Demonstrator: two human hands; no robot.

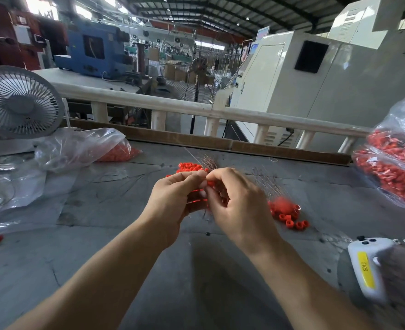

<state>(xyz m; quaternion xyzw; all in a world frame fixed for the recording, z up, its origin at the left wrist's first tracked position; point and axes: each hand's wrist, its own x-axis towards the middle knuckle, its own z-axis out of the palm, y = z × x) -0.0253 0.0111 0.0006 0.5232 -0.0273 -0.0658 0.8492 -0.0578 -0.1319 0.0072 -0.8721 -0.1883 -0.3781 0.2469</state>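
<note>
Both hands meet over the table (196, 270), fingers curled tight. The right hand (239, 206) pinches a small red ring (210, 183) at its fingertips. The left hand (175, 198) grips a bundle of thin wires (208, 161), with more red pieces half hidden in its palm. The wire tips fan out just beyond the pinch.

It looks like the ring is being threaded onto a wire, though the pinch hides whether it is on yet. Just beyond the grip lies a loose heap of rings (189, 167). To the right of it, a cluster (287, 213) with wires may be finished work, but it is too blurred to tell. Far to either side, a left bag (82, 148) and a right bag (394, 163) hold many more, so I judge most of the job remains.
</note>
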